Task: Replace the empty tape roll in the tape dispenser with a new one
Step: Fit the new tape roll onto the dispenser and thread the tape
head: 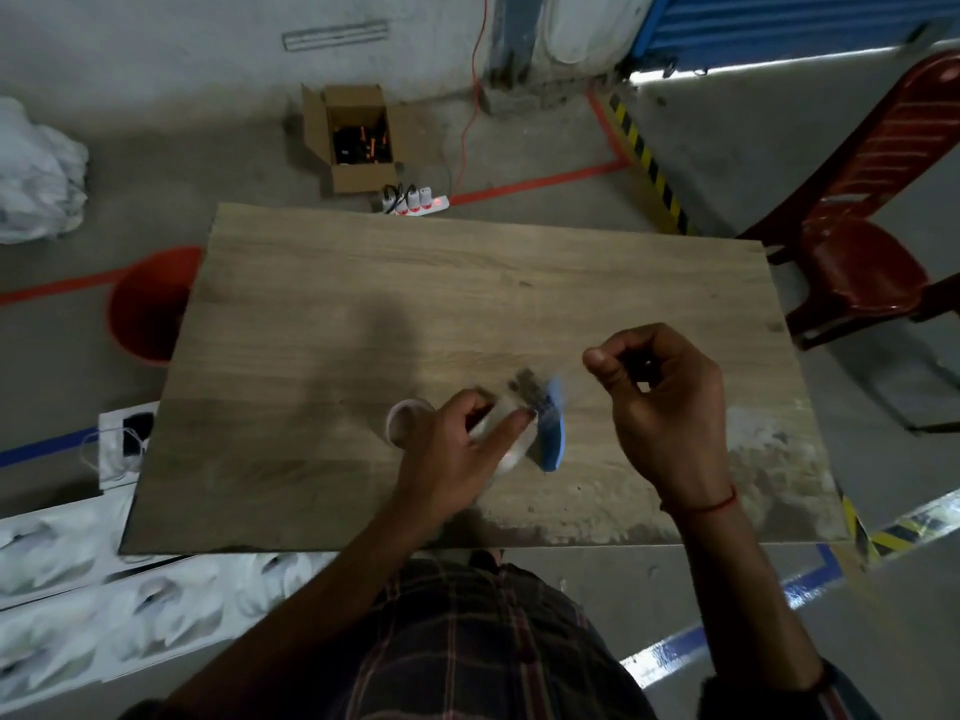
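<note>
Blue tape dispenser [551, 426] between both hands.

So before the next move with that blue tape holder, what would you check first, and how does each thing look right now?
1. Dispenser steadied: ok, the left hand is on it, over the table.
2. Roll seated in the dispenser: cannot tell, a clear roll shows under the left fingers but it is blurred.
3. Other tape ring out of the way: ok, it lies on the table just left of the left hand.
4. Right hand holding the tape end: cannot tell, its fingers are pinched together above the table but no tape shows.
5. Which ring is the empty one: cannot tell.
</note>
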`<state>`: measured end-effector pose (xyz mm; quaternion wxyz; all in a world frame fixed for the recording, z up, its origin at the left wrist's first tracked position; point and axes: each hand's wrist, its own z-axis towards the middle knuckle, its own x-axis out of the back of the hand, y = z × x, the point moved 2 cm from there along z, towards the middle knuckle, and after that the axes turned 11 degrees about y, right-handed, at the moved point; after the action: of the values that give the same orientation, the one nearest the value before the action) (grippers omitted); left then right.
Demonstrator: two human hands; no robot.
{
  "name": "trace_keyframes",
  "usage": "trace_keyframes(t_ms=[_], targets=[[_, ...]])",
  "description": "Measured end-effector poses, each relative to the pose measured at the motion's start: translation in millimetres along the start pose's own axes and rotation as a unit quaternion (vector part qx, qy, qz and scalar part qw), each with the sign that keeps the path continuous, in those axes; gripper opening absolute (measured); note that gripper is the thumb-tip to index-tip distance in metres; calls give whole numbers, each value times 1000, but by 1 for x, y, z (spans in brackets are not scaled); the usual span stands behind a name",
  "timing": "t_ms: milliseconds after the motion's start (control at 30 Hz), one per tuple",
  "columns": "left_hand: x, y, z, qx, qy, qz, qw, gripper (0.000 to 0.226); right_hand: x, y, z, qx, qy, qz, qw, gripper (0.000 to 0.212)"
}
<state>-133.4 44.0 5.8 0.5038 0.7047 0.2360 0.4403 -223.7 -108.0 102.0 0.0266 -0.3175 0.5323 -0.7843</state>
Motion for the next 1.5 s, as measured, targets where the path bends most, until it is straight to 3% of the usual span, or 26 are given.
trace_keyframes(t_ms=[167,267,367,500,633,767,900,1067,1200,1367,1500], targets=[[-13,-27,-13,113,-18,-3,993,29,-20,46,16,-65,-95,-48,992,7],[-17,-38,-17,144,-25,-2,989,26,-32,77,25,-142,-137,0,980,5],[-17,-44,-13,134,-6,5,991,35,-41,96,25,-240,-152,59,957,7],[-15,-45,-10,106,46,31,993,33,-52,110,26,-291,-151,56,943,13],[-15,-42,-11,79,74,26,994,52,-61,117,22,-345,-167,56,922,6],[-20,-49,-13,74,86,13,993,51,-65,124,26,-327,-183,46,926,20],[-24,-49,-10,91,58,55,993,39,-63,134,39,-249,-224,3,942,17],[-31,-49,6,117,-96,43,988,54,-60,148,60,-214,-226,0,950,21],[-42,-56,23,-33,-126,170,977,65,-53,164,70,-247,-233,19,940,16],[-72,-67,43,-160,-171,301,925,57,-33,201,64,-314,-219,40,923,19],[-92,-75,45,-266,-196,336,882,56,-9,226,42,-343,-192,68,917,8]])
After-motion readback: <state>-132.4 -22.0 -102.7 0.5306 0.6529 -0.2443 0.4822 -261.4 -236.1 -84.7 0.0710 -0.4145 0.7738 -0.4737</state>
